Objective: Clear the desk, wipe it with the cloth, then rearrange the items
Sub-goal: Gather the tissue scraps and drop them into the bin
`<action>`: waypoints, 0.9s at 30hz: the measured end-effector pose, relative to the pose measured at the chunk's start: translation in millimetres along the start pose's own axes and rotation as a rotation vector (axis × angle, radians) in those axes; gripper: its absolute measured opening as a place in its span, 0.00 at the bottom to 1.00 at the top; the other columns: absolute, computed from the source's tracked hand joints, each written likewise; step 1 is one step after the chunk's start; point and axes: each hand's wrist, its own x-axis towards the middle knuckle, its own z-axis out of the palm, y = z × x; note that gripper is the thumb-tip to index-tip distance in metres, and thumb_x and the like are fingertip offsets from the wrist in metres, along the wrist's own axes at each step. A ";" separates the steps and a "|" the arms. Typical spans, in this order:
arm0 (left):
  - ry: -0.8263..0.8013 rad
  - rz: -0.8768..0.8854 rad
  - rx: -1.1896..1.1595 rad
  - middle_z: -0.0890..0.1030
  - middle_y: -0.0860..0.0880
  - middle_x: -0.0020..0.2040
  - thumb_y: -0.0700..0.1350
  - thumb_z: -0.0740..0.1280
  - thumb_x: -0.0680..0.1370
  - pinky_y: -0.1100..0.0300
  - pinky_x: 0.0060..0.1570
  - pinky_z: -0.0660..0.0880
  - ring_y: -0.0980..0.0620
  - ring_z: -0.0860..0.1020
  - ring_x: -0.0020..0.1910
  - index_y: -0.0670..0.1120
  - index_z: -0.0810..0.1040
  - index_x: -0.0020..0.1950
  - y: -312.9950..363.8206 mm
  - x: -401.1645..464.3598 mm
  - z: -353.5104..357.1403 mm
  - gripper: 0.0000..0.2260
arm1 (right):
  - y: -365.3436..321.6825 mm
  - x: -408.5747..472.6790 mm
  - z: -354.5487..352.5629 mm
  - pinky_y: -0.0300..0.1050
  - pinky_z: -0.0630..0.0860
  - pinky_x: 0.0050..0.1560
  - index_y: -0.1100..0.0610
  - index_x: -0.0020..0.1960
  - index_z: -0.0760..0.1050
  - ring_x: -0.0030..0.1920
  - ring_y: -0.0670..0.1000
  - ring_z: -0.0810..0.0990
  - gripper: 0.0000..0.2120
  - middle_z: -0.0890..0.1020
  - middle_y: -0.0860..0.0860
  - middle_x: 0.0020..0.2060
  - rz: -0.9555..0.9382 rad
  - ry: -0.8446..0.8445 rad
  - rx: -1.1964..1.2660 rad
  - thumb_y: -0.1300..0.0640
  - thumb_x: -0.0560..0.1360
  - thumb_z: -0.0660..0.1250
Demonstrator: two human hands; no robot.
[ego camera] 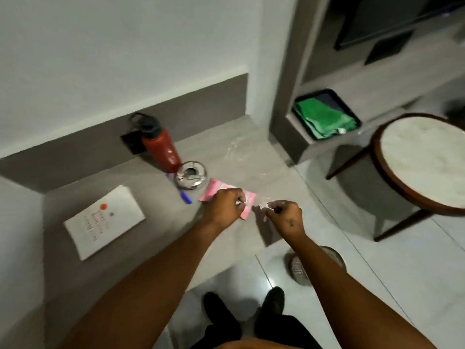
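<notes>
Hands over counter (141,248) front edge: left hand (224,205) pinching pink packet (214,191), right hand (285,214) pinching small wrapper scrap (263,206). Cloth (324,117) in tray, well apart. Risk: scrap dropping to floor from light pinch.

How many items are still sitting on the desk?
5: white book at left, red bottle at back, metal ashtray, blue pen beside it, pink packet under the hands. Small scraps may be hidden.

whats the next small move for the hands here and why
Probably lift the small scraps that the left hand and right hand pinch off the desk; the pink packet, ashtray, red bottle and book remain uncleared.
</notes>
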 end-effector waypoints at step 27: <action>-0.581 -0.225 -0.178 0.85 0.41 0.55 0.35 0.73 0.73 0.56 0.58 0.78 0.44 0.83 0.54 0.40 0.83 0.55 10.9 80.6 579.0 0.11 | 496.5 86.4 -37.0 0.57 0.81 0.56 0.62 0.59 0.79 0.45 0.58 0.84 0.15 0.84 0.60 0.50 0.857 0.480 0.482 0.67 0.72 0.71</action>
